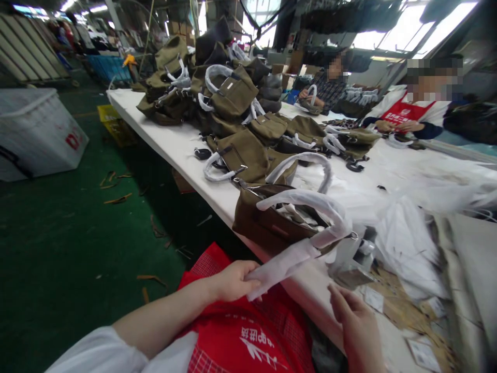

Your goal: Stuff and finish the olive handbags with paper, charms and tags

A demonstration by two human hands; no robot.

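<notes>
A brown handbag (267,220) lies at the near edge of the white table, its zipped top open and pale stuffing showing inside. Both of its handles are wrapped in whitish film. From the nearer handle a flat strip of translucent wrapping (285,267) stretches toward me. My left hand (243,280) is closed on the end of that strip, thumb on top. My right hand (355,316) hovers right of the strip, apart from it, fingers loosely extended and nothing visible in them.
Several olive bags (229,93) are heaped along the table (163,140). Crumpled clear plastic (407,243) and cardboard (404,305) lie at right. Two people sit across the table, handling bags. A white bin (39,134) and a yellow crate (114,124) stand on the green floor.
</notes>
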